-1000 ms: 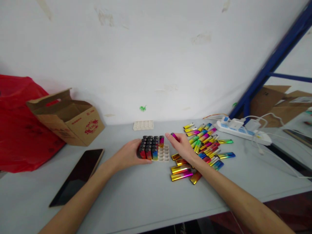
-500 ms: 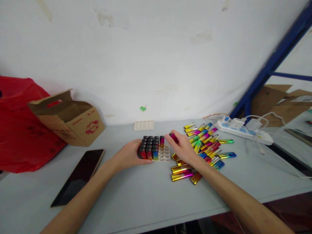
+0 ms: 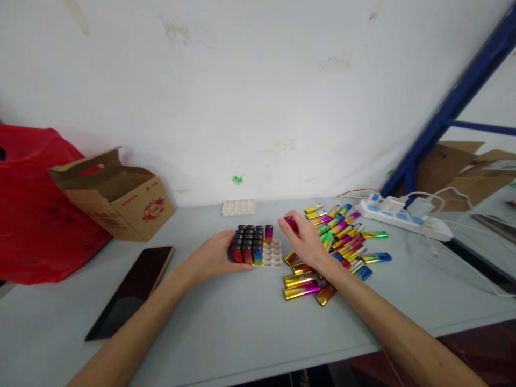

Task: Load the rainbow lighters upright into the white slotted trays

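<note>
My left hand (image 3: 217, 255) wraps round the left side of a block of upright lighters (image 3: 247, 244) with black tops. They stand in a white tray (image 3: 273, 255) whose right part shows bare pockets. One magenta and gold lighter (image 3: 269, 233) stands at the back, right of the full rows. My right hand (image 3: 304, 239) pinches a magenta lighter (image 3: 291, 223) above and to the right of the tray. Beside and beneath that hand lies a loose pile of shiny multicoloured lighters (image 3: 346, 236).
Near the wall lies a second white tray (image 3: 238, 207). On the left are a dark tablet (image 3: 131, 293), an open cardboard box (image 3: 137, 207) and a red bag (image 3: 36, 209). A power strip (image 3: 403, 216) with cables sits at the right, by a blue frame (image 3: 451, 102).
My right hand, with the magenta lighter in it, has shifted slightly right, away from the tray. My left hand keeps its hold on the block.
</note>
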The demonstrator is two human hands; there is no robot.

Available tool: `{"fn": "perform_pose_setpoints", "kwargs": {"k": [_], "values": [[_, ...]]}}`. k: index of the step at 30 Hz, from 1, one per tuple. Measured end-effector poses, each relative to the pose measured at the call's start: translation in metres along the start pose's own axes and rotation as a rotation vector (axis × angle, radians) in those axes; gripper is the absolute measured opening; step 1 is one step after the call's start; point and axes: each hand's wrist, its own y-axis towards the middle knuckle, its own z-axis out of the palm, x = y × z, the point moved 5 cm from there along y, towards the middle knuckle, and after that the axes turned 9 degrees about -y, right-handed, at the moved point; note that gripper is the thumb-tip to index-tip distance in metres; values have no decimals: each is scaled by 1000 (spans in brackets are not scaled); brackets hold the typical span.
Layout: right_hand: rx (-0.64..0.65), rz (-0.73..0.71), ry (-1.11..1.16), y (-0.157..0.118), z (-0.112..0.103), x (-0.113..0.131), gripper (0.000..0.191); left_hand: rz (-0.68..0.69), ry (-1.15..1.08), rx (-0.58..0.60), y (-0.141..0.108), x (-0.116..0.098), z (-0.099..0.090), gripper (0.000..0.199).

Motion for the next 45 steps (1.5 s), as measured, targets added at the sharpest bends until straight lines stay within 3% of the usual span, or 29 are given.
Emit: {"fn": "perform_pose_setpoints", "kwargs": {"k": [3,8,11,18,25,28,32,35,41,45], "values": [[34,-100,9,0,-4,7,30,22,-21,-10,-1,-2,-1,59],[-7,-354,-99,-3,-15,21,40,35,-13,-20,0,1,0,62],[105,-343,-135,-3,-11,17,45,40,-14,-15,0,4,1,65],[311,-311,-197,-2,5,5,30,34,-8,-19,1,2,1,62],[346,-253,-373,-4,12,6,34,20,-28,-2,1,-4,-1,61],[360,-233,-366,0,3,0,36,11,-31,-10,0,-5,-1,59],[335,-254,-262,10,-27,-18,27,0,-25,-7,0,-4,0,60],[477,-255,-242,10,-38,-33,16,-9,-18,-11,0,-4,0,60],[674,-277,-205,0,-30,-36,23,0,-16,-18,-1,-5,-1,60],[638,-223,-239,0,-25,-38,11,-1,-20,-5,-1,-5,-1,59]]}}
